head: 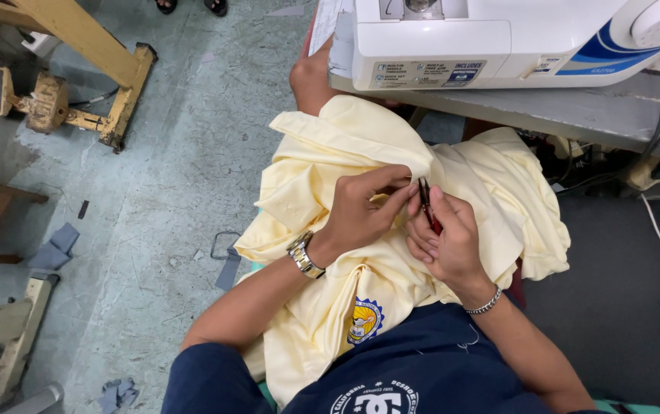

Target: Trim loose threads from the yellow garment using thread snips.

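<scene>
Hands at work over pale yellow garment (345, 307) bunched on my lap, near the white sewing machine (453, 42) on the tabletop (575, 111). My left hand (361, 215) pinches a fold; my right hand (453, 241) grips small dark-red snips (426, 203) touching it. I judge a slack pinch could let the blades nick cloth or fingertip.
</scene>
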